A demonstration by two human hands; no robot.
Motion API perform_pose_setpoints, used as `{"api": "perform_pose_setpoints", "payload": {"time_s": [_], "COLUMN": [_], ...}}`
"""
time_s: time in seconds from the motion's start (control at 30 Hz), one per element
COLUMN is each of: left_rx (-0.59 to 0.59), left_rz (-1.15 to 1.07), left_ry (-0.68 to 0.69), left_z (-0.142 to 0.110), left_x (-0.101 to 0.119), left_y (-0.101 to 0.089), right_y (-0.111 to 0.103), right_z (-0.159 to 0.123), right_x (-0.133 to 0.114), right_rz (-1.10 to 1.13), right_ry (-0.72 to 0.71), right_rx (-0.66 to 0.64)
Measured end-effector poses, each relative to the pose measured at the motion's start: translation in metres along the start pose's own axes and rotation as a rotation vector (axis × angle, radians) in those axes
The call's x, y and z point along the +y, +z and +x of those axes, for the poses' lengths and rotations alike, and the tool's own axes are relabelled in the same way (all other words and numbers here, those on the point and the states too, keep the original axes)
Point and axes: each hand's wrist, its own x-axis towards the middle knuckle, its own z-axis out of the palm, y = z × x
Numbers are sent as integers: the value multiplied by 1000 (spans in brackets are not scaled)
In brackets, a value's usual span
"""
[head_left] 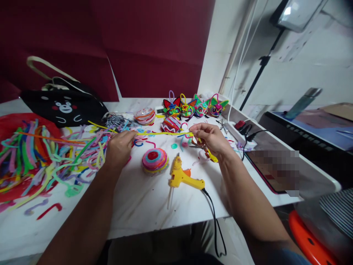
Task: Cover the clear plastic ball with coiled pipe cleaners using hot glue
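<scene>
A yellow pipe cleaner is stretched level between my two hands above the table. My left hand is closed around one end, its fingertips mostly hidden. At the other end, my right hand pinches it between thumb and fingers. Below it lies a dome wound in coloured pipe cleaners, red at its centre. Beside that dome rests a yellow glue gun, nozzle pointing away from me. Yellow-handled scissors lie under my right hand, partly covered by it.
Loose pipe cleaners and a red bag of them fill the left. A black bag stands behind. Several cat-faced ornaments line the back. A power strip and a tablet lie right. The glue gun's cord hangs over the front edge.
</scene>
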Motion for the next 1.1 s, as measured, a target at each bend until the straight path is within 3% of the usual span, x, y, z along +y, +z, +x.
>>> {"api": "perform_pose_setpoints", "payload": {"time_s": [0.27,0.57,0.77,0.9,1.0,1.1], "left_rx": [-58,17,170,202,85,-228], "left_rz": [-34,-77,-76,-91,-124,-204], "left_ry": [21,-22,-116,-193,-249,-279], "left_z": [-1,2,4,7,7,-3], "left_x": [-1,12,27,31,38,51], "left_y": [1,6,-2,-10,-15,-18], "right_y": [-11,-5,3,3,2,3], "right_z": [6,7,7,8,9,10], "right_x": [-2,1,8,13,15,17], "right_rz": [116,119,83,56,27,-14], "right_ry": [-23,-70,-77,-84,-79,-52], "right_rx": [118,153,140,123,104,68]}}
